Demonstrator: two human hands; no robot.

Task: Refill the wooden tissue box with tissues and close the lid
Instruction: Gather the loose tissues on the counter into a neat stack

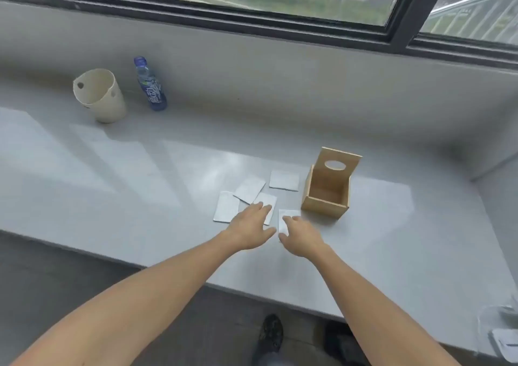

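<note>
A: Tissues point(253, 188) are scattered flat on the table point(140, 169), just at 9 o'clock of your wooden tissue box point(326, 190), whose lid point(337, 164) stands up open.

B: Grip check? Your left hand point(249, 225) is released, fingers spread over a tissue. Your right hand point(301, 235) rests on another tissue point(288, 215); can't tell if it's clenched.

A: Bottle point(150, 85) and cup point(99, 95) sit way off at 10 o'clock.

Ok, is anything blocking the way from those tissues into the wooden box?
Nothing visible does. The wooden tissue box stands right of the tissues with its lid up and its inside empty. Both hands, left hand and right hand, are at the tissues.
</note>
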